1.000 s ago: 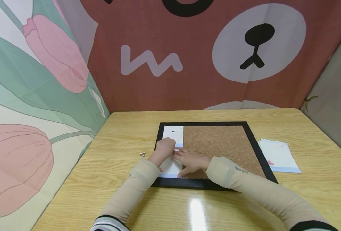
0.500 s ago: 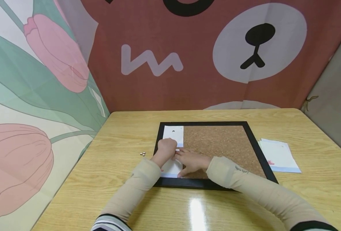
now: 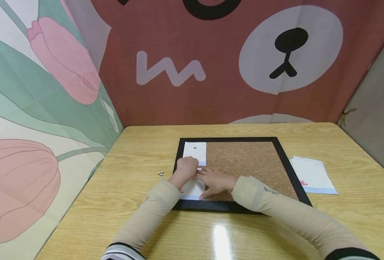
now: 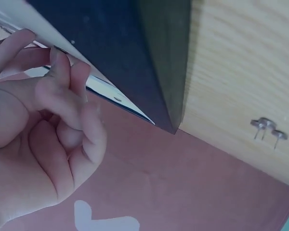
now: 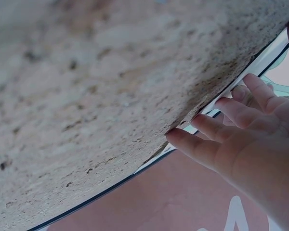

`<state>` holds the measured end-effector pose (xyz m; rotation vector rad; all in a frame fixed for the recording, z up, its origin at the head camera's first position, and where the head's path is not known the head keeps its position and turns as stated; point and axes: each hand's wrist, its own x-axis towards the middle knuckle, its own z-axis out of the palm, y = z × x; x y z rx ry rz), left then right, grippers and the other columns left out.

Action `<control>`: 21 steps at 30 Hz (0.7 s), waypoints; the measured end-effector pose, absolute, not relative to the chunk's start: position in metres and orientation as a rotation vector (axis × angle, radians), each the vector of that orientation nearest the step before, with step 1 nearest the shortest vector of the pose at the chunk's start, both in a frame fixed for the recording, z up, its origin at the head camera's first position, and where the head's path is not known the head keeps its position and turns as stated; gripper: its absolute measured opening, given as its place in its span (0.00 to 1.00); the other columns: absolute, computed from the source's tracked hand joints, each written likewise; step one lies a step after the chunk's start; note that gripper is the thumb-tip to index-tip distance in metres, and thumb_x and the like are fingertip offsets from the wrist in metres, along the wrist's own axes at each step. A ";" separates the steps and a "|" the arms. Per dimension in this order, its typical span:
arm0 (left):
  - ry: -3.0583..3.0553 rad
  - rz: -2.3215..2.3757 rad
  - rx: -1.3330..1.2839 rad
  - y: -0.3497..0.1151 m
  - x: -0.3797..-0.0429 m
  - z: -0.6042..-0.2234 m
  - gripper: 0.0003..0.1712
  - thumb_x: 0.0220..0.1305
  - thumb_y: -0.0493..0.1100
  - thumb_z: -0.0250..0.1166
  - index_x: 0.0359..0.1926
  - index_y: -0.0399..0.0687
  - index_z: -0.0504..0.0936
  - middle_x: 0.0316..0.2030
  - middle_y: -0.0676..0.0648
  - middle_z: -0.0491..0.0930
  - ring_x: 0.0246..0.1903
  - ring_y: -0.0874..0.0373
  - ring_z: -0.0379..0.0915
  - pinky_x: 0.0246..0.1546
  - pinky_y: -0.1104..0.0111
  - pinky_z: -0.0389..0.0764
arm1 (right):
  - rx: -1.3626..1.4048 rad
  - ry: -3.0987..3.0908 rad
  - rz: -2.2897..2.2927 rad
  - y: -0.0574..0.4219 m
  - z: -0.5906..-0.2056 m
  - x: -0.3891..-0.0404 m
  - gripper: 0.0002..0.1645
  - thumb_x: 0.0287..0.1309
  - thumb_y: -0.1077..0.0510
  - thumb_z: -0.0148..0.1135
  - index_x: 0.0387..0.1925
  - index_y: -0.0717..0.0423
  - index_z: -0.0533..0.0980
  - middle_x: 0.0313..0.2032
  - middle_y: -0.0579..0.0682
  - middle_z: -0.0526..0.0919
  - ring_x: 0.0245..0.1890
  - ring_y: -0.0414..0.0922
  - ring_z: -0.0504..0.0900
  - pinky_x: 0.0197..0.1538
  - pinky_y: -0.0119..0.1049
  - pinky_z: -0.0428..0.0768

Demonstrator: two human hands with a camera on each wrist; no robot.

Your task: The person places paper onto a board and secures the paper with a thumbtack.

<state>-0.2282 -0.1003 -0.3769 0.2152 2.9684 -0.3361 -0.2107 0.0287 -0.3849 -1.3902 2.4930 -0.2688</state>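
A black-framed cork board (image 3: 244,162) lies on the table. Two white cards with blue lower edges fill its left side: an upper card (image 3: 201,153) with a thumbtack (image 3: 195,148) in it, and a lower card (image 3: 193,189). My left hand (image 3: 187,169) bends over the top of the lower card with fingers curled. In the left wrist view its fingertips pinch a small dark thumbtack (image 4: 61,49) against the card, mostly hidden. Fingers spread and nearly straight, my right hand (image 3: 215,181) rests on the lower card's right edge and the cork.
Several loose thumbtacks (image 4: 267,127) lie on the wooden table (image 3: 140,151) left of the board. Right of the board is a small stack of white cards (image 3: 313,175). A printed cloth (image 3: 179,104) hangs behind the table.
The left hand has shifted slightly right and covers more of the lower card's printed mark. The right hand stays in place.
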 end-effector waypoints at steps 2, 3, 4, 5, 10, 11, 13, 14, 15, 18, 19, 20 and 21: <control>2.988 -0.317 0.215 -0.102 -0.227 -0.377 0.06 0.51 0.44 0.66 0.31 0.50 0.81 0.24 0.50 0.77 0.20 0.60 0.69 0.21 0.65 0.74 | -1.389 2.490 -0.274 0.029 -0.384 -0.210 0.43 0.47 0.43 0.64 0.60 0.60 0.62 0.64 0.57 0.56 0.64 0.56 0.48 0.60 0.53 0.51; 2.997 -0.308 0.213 -0.103 -0.226 -0.377 0.06 0.52 0.45 0.66 0.31 0.50 0.81 0.24 0.50 0.77 0.20 0.60 0.69 0.21 0.65 0.74 | -1.384 2.490 -0.276 0.029 -0.384 -0.210 0.43 0.47 0.43 0.64 0.60 0.60 0.62 0.64 0.57 0.56 0.64 0.56 0.48 0.60 0.53 0.51; 3.006 -0.308 0.218 -0.104 -0.225 -0.376 0.06 0.52 0.45 0.65 0.31 0.50 0.81 0.25 0.50 0.78 0.21 0.60 0.69 0.21 0.65 0.75 | -1.381 2.490 -0.276 0.029 -0.384 -0.210 0.43 0.47 0.42 0.64 0.61 0.59 0.61 0.64 0.57 0.56 0.64 0.55 0.47 0.60 0.53 0.51; 3.015 -0.311 0.228 -0.104 -0.223 -0.376 0.06 0.53 0.45 0.65 0.31 0.50 0.81 0.25 0.50 0.78 0.21 0.59 0.70 0.21 0.65 0.75 | -1.379 2.493 -0.276 0.029 -0.384 -0.210 0.44 0.47 0.42 0.64 0.61 0.59 0.61 0.64 0.56 0.56 0.65 0.55 0.47 0.60 0.53 0.51; 3.032 -0.342 0.312 -0.104 -0.211 -0.373 0.06 0.55 0.45 0.64 0.33 0.49 0.81 0.31 0.48 0.80 0.24 0.59 0.73 0.22 0.65 0.76 | -1.363 2.510 -0.257 0.030 -0.386 -0.209 0.47 0.47 0.42 0.63 0.63 0.61 0.58 0.64 0.58 0.55 0.64 0.56 0.47 0.59 0.56 0.53; 3.034 -0.347 0.331 -0.104 -0.208 -0.373 0.07 0.55 0.44 0.64 0.34 0.48 0.81 0.33 0.47 0.80 0.25 0.59 0.74 0.21 0.65 0.76 | -1.359 2.511 -0.250 0.030 -0.386 -0.208 0.48 0.47 0.42 0.63 0.63 0.61 0.57 0.64 0.58 0.54 0.64 0.56 0.47 0.59 0.56 0.53; 3.043 -0.349 0.362 -0.104 -0.203 -0.373 0.06 0.55 0.43 0.63 0.33 0.47 0.82 0.33 0.47 0.81 0.24 0.59 0.74 0.21 0.65 0.76 | -1.346 2.509 -0.244 0.030 -0.387 -0.208 0.49 0.48 0.41 0.63 0.64 0.62 0.55 0.65 0.59 0.53 0.64 0.56 0.47 0.59 0.56 0.52; 3.048 -0.341 0.375 -0.105 -0.201 -0.372 0.06 0.56 0.43 0.63 0.33 0.47 0.82 0.33 0.47 0.80 0.24 0.59 0.74 0.20 0.65 0.76 | -1.345 2.507 -0.244 0.030 -0.387 -0.208 0.49 0.48 0.41 0.62 0.64 0.63 0.55 0.65 0.59 0.53 0.64 0.57 0.47 0.59 0.56 0.52; 3.052 -0.330 0.389 -0.106 -0.200 -0.372 0.06 0.56 0.43 0.62 0.32 0.46 0.82 0.32 0.47 0.80 0.24 0.58 0.74 0.20 0.65 0.76 | -1.349 2.507 -0.241 0.030 -0.386 -0.208 0.49 0.48 0.41 0.62 0.64 0.63 0.55 0.65 0.59 0.53 0.64 0.57 0.47 0.59 0.56 0.52; 3.038 -0.274 0.413 -0.108 -0.197 -0.371 0.06 0.54 0.43 0.64 0.32 0.47 0.82 0.29 0.48 0.79 0.25 0.58 0.73 0.20 0.66 0.75 | -1.349 2.509 -0.250 0.030 -0.386 -0.208 0.47 0.48 0.42 0.62 0.63 0.62 0.57 0.64 0.59 0.54 0.64 0.57 0.48 0.59 0.56 0.52; 3.022 -0.265 0.418 -0.109 -0.196 -0.370 0.07 0.52 0.43 0.65 0.33 0.47 0.82 0.30 0.47 0.79 0.26 0.58 0.73 0.21 0.66 0.75 | -1.349 2.509 -0.258 0.030 -0.385 -0.208 0.46 0.48 0.42 0.63 0.62 0.62 0.58 0.64 0.59 0.54 0.64 0.58 0.48 0.59 0.56 0.52; 3.002 -0.247 0.416 -0.109 -0.196 -0.369 0.09 0.49 0.43 0.68 0.34 0.47 0.82 0.30 0.47 0.78 0.27 0.57 0.73 0.22 0.66 0.76 | -1.346 2.507 -0.271 0.030 -0.385 -0.209 0.45 0.48 0.43 0.63 0.62 0.61 0.59 0.64 0.58 0.54 0.64 0.58 0.48 0.59 0.56 0.51; 2.978 -0.242 0.414 -0.110 -0.196 -0.368 0.13 0.46 0.43 0.70 0.36 0.48 0.82 0.31 0.46 0.78 0.28 0.56 0.73 0.23 0.65 0.76 | -1.343 2.504 -0.283 0.030 -0.386 -0.209 0.43 0.48 0.43 0.63 0.61 0.59 0.60 0.64 0.57 0.54 0.64 0.58 0.48 0.59 0.56 0.51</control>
